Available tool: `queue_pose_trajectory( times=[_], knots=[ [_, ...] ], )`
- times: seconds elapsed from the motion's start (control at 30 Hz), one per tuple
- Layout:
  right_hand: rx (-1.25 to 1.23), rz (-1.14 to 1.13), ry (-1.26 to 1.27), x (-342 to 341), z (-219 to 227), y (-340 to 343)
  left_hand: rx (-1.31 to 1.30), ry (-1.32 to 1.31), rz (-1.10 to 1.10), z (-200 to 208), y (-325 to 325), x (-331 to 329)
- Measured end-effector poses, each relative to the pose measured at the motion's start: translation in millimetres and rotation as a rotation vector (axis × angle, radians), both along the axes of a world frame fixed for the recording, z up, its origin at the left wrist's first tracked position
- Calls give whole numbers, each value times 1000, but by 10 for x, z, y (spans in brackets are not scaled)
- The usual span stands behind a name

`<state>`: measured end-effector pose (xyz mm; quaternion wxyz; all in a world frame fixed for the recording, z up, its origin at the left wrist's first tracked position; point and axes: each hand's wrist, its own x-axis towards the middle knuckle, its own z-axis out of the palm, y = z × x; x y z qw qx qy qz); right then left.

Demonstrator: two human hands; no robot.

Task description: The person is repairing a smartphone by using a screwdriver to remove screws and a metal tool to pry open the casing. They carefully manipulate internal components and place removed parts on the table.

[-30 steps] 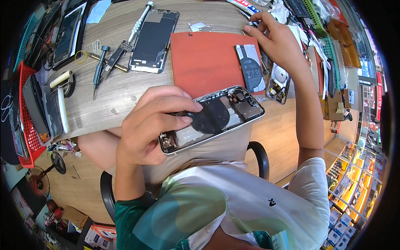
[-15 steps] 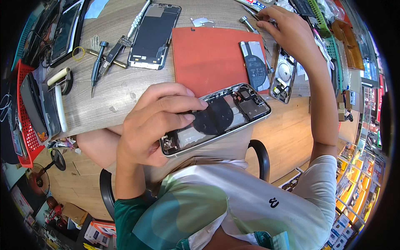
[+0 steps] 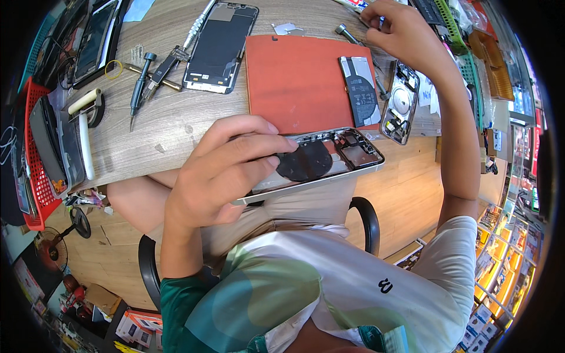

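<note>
My left hand grips an opened phone housing at its left end, over the front edge of the table. Its fingers lie across the inner side, where a black round patch shows. The housing is tilted, its silver edge toward me. At the far right, my right hand is curled, with thumb and fingertips close together among the tools. What its fingertips hold, if anything, is hidden. Just left of it lies a screwdriver. Below the hand rests a second phone housing.
A red mat bears a phone battery at its right side. Left of it lie a phone screen, a screwdriver and a roller. A red basket stands at the left edge, a green one at the far right.
The housing in my left hand has tipped, showing more of its silver side edge. My right hand has shifted slightly, its fingers more curled. The view has moved a little.
</note>
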<state>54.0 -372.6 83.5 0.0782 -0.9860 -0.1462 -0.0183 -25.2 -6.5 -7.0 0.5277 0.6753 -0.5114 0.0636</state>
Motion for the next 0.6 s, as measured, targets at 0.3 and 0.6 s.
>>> queue_pose_trajectory(
  times=[0.3, 0.6],
  knots=[
    [740, -109, -140, -456, 270, -402, -21, -171, 142, 261, -129, -8],
    [1164, 121, -36, -1189, -51, 487, 63, -184, 162, 163, -87, 101]
  ],
)
